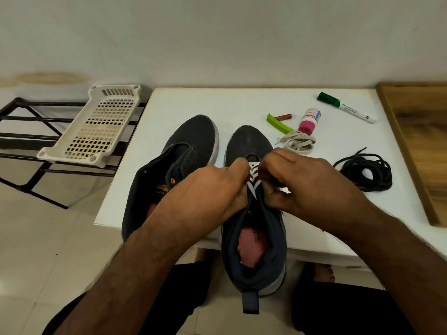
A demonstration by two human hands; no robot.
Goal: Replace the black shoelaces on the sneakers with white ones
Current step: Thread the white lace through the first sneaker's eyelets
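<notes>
White lace (252,176), soft and limp, is being pinched over the right sneaker (254,238) by left hand (208,192) and right hand (297,182); best gripped near its stiff tip.

The hands cover most of the white lace (252,176) on the right sneaker (254,228), so its upper eyelets and the lace ends cannot be seen. The left hand (205,189) hides part of the left sneaker (169,165). The wooden board (420,146) runs off the right edge. Print on the small bottle (309,119) is too small to read.
</notes>
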